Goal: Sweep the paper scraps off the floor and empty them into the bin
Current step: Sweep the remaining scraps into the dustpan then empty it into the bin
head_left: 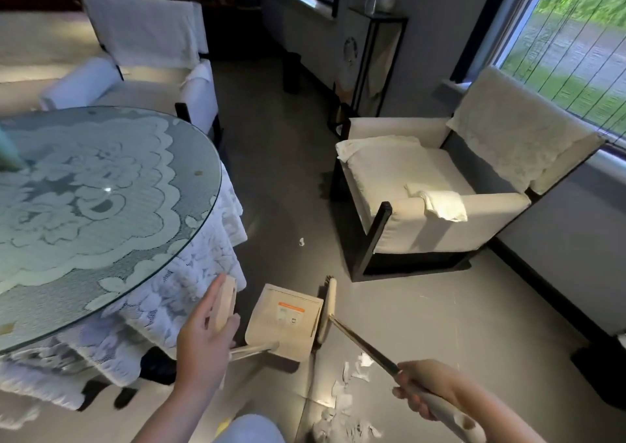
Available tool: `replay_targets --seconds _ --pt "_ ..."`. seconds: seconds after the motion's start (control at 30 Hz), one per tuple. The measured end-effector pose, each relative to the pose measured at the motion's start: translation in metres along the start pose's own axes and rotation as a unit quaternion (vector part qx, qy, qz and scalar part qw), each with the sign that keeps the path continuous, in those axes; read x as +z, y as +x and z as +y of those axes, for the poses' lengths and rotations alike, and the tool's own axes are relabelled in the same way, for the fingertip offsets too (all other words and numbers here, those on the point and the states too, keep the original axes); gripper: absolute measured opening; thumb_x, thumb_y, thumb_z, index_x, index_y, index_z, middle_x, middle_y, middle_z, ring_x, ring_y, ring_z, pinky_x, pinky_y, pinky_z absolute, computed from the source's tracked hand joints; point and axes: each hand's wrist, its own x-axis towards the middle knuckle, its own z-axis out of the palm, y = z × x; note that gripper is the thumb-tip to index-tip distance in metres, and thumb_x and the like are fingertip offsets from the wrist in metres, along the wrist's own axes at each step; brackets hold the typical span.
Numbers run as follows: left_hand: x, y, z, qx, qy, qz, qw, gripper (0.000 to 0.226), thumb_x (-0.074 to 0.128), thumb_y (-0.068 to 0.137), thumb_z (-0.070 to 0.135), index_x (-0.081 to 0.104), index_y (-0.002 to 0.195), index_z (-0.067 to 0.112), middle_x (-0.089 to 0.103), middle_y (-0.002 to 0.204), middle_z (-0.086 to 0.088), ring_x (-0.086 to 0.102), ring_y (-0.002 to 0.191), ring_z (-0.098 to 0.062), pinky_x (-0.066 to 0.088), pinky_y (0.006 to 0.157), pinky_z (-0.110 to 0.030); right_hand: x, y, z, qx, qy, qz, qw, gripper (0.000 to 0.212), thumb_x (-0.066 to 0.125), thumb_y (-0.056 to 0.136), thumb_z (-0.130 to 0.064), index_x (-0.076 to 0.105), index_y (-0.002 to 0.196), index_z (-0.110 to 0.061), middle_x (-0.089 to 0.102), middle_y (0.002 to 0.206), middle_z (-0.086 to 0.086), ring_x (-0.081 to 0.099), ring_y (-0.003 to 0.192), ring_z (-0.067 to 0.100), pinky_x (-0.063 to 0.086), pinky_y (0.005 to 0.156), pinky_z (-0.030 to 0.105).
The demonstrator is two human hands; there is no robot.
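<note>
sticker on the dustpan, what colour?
Orange band on white, on the dustpan sticker; head view.

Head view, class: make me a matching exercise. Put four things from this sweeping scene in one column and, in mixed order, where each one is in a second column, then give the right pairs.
Things
1. dustpan
2. broom handle
3. paper scraps
4. lace cloth

Places
A. under the glass top of the round table
B. on the floor near the person's feet
C. in the right hand
D. standing on the floor, its handle in the left hand

Pairs: 1-D, 2-C, 3-B, 4-A
</note>
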Motion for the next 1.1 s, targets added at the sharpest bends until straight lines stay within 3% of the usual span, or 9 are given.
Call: replay_targets --seconds 0.1,0.17,0.37,0.53,0.63,0.73,0.9,1.0,1.1 --pt "0.008 0.029 -0.005 0.004 0.018 -0.024 1.000 0.069 0.064 0.088 -0.006 0.055 0.127 0.051 0.060 0.136 0.012 0.057 0.124 -0.035 0.051 0.101 -0.045 -0.004 0.017 -0.031 0.022 -0.048 -0.008 0.999 0.017 0.051 0.090 -0.002 0.048 0.075 -0.009 0.048 0.058 0.004 0.041 0.032 0.009 0.032 0.031 0.015" --pt "0.013 0.054 -0.009 -0.001 0.036 -0.030 0.999 0.069 0.065 0.088 -0.003 0.055 0.128 0.052 0.057 0.129 0.031 0.057 0.126 -0.018 0.046 0.106 -0.049 -0.005 0.030 -0.049 0.031 -0.005 -0.021 0.999 0.022 0.052 0.087 0.004 0.050 0.068 -0.007 0.042 0.058 0.005 0.040 0.031 0.008 0.033 0.029 0.015" --pt "0.024 0.140 -0.024 -0.044 0.054 -0.052 0.996 0.075 0.064 0.088 -0.003 0.055 0.124 0.062 0.057 0.124 0.037 0.058 0.122 -0.031 0.049 0.102 -0.047 0.007 0.080 -0.127 0.048 0.048 -0.022 0.997 0.033 0.042 0.090 0.003 0.046 0.058 -0.005 0.041 0.041 0.002 0.039 0.026 0.008 0.032 0.029 0.014" --pt "0.039 0.198 -0.025 -0.040 0.055 -0.082 0.994 0.076 0.064 0.086 -0.009 0.058 0.119 0.059 0.056 0.117 0.047 0.052 0.121 0.010 0.037 0.095 0.000 0.019 0.115 -0.255 0.049 0.046 -0.078 0.995 0.030 0.041 0.092 0.004 0.045 0.063 -0.005 0.045 0.036 0.001 0.044 0.025 0.008 0.036 0.029 0.014" --pt "0.044 0.228 -0.025 -0.062 0.081 -0.079 0.992 0.091 0.067 0.085 -0.004 0.046 0.108 0.081 0.061 0.105 0.040 0.056 0.100 0.017 0.040 0.083 0.001 0.026 0.136 -0.320 0.041 0.106 -0.124 0.986 0.015 0.057 0.076 0.009 0.049 0.068 -0.001 0.050 0.040 0.004 0.049 0.027 0.009 0.041 0.030 0.015" --pt "0.045 0.250 -0.031 -0.070 0.078 -0.091 0.990 0.091 0.067 0.086 -0.006 0.045 0.112 0.078 0.060 0.081 0.027 0.049 0.069 0.003 0.040 0.067 -0.003 0.032 0.166 -0.366 0.007 0.119 -0.080 0.990 0.024 0.036 0.096 -0.003 0.050 0.077 -0.003 0.056 0.045 0.003 0.051 0.030 0.005 0.042 0.032 0.013" --pt "0.040 0.272 -0.037 -0.096 0.068 -0.142 0.983 0.080 0.065 0.087 -0.008 0.057 0.120 0.064 0.062 0.083 0.033 0.044 0.062 0.002 0.039 0.066 -0.003 0.053 0.204 -0.395 -0.028 -0.019 0.043 0.998 0.019 0.046 0.100 -0.019 0.056 0.102 -0.002 0.055 0.070 0.005 0.049 0.039 0.006 0.041 0.036 0.015" --pt "0.034 0.277 -0.042 -0.080 0.089 -0.171 0.978 0.079 0.068 0.085 -0.006 0.054 0.121 0.063 0.064 0.091 0.014 0.044 0.065 -0.003 0.041 0.064 -0.009 0.059 0.224 -0.378 -0.035 -0.107 0.119 0.986 0.032 0.050 0.096 -0.020 0.054 0.126 -0.007 0.055 0.072 0.004 0.046 0.048 0.012 0.038 0.038 0.018" --pt "0.028 0.276 -0.049 -0.077 0.105 -0.169 0.977 0.078 0.071 0.083 -0.005 0.054 0.123 0.060 0.065 0.094 -0.001 0.052 0.080 -0.009 0.045 0.072 -0.009 0.060 0.237 -0.346 -0.010 -0.086 0.140 0.986 0.036 0.055 0.091 -0.022 0.058 0.123 -0.005 0.055 0.068 0.005 0.047 0.050 0.015 0.038 0.041 0.020"
